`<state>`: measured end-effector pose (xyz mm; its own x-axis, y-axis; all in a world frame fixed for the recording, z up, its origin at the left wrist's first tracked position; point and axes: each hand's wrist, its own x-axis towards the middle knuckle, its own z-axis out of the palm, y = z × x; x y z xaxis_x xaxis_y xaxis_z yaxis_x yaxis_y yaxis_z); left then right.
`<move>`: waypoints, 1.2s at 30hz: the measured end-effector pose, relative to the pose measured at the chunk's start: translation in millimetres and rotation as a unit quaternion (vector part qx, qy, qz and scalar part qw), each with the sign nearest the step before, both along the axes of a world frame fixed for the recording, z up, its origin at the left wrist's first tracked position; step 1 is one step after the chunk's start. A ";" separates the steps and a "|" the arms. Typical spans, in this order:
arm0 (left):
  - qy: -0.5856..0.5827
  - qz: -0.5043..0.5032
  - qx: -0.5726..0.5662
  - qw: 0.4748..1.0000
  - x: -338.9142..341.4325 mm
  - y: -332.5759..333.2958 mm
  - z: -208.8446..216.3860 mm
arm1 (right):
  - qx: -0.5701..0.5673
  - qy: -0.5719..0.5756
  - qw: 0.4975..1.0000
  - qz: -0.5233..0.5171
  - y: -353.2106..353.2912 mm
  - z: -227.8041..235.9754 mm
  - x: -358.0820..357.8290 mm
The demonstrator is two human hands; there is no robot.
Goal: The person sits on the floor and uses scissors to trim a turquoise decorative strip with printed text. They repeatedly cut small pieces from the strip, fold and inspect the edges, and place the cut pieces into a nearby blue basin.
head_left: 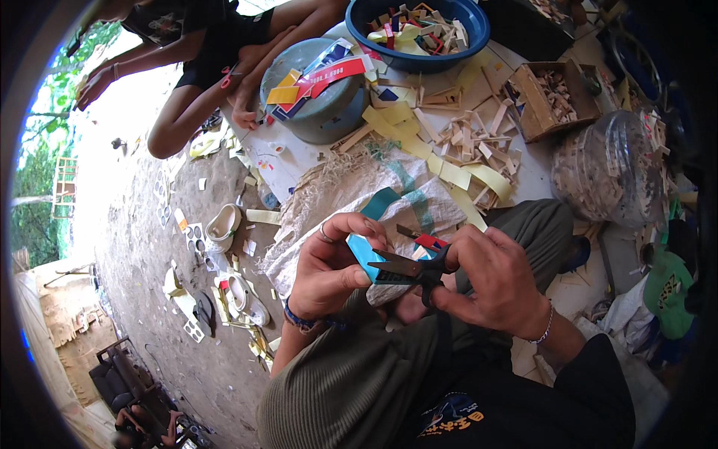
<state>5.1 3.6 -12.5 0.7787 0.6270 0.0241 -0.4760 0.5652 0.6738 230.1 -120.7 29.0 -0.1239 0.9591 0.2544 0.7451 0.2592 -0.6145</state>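
My left hand [325, 262] is closed on a small bright-blue piece [361, 251] with a dark edge, pinched between thumb and fingers. I cannot make out whether it is a strip or a covered block. Wrapped round the black handles of a pair of scissors [398, 265] is my right hand [497, 280]. The blades are spread and point left, the lower one across the blue piece. A small red piece [429, 241] shows near the upper blade. Beyond my left fingers, a dark-green strip [379, 203] lies on a woven white sack [336, 183].
Coloured strips lie on an upturned tub [321, 123]. A blue basin [419, 63] and a cardboard box [533, 112] hold small wood pieces, with more heaped [479, 146] between. White shoes [224, 224] and scraps lie left. Another person's leg [179, 123] is at the upper left.
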 end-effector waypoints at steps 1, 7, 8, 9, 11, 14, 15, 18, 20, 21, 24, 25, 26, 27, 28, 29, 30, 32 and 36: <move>0.011 0.004 -0.003 1.000 -0.2 -0.4 0.4 | 0.003 -0.002 1.000 0.002 0.1 0.5 0.2; 0.013 0.009 -0.005 1.000 0.2 -1.5 1.4 | -0.005 0.002 1.000 0.000 -1.4 -0.4 0.1; 0.013 0.010 -0.005 1.000 0.6 -1.5 1.2 | -0.007 0.005 1.000 0.001 -1.6 -0.9 -0.2; 0.008 0.010 -0.003 1.000 1.1 -1.3 0.8 | -0.013 0.009 1.000 0.001 -1.8 -1.2 -0.4; 0.002 0.015 0.000 1.000 2.0 -1.0 0.0 | -0.020 0.014 1.000 0.004 -1.3 -1.0 -0.7; -0.009 0.023 -0.011 1.000 1.9 -0.8 -0.2 | -0.022 0.018 1.000 0.004 1.0 2.1 0.1; -0.016 0.024 -0.017 0.999 1.5 -0.6 -0.1 | -0.021 0.023 1.000 -0.001 2.6 3.0 1.4; -0.030 0.024 -0.011 0.999 -0.3 1.3 0.8 | -0.042 0.123 0.990 -0.059 8.2 0.9 8.3; -0.019 0.033 -0.022 0.999 -1.4 0.9 1.4 | -0.077 0.201 0.969 -0.121 10.8 -9.6 15.6; -0.027 0.033 -0.028 0.999 -1.5 1.4 1.4 | -0.097 0.231 0.955 -0.157 14.1 -21.2 18.3; -0.019 0.059 -0.020 0.998 -3.3 1.4 1.9 | -0.107 0.242 0.942 -0.208 31.7 -79.9 24.4; -0.027 0.063 -0.011 0.998 -4.3 2.3 2.1 | -0.074 0.172 0.962 -0.201 37.4 -103.2 27.8; -0.014 0.076 -0.005 0.997 -5.5 2.9 2.4 | -0.067 0.096 0.971 -0.209 40.8 -126.0 29.6; -0.010 0.086 0.000 0.996 -7.1 3.2 2.8 | -0.109 0.063 0.970 -0.210 36.3 -146.6 27.0; -0.018 0.093 0.001 0.996 -8.9 3.5 3.3 | -0.190 0.024 0.953 -0.234 29.0 -164.9 21.9; -0.012 0.100 0.015 0.995 -10.3 4.1 3.2 | -0.223 -0.001 0.948 -0.228 24.7 -181.2 16.4; 0.001 0.113 0.020 0.993 -11.7 4.9 3.1 | -0.233 0.030 0.948 -0.215 18.0 -193.4 11.4; 0.000 0.132 0.018 0.991 -15.7 3.7 3.2 | -0.207 -0.004 0.960 -0.186 5.1 -209.8 4.2; 0.014 0.179 -0.013 0.984 -22.2 2.4 3.4 | -0.175 -0.056 0.966 -0.184 -12.7 -219.8 -6.7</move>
<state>-17.1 6.1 -9.1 0.5080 0.8612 -0.0148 -0.6288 0.3826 0.6769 223.4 -133.4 -190.8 0.2331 0.9683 -0.0894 0.8138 -0.2446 -0.5271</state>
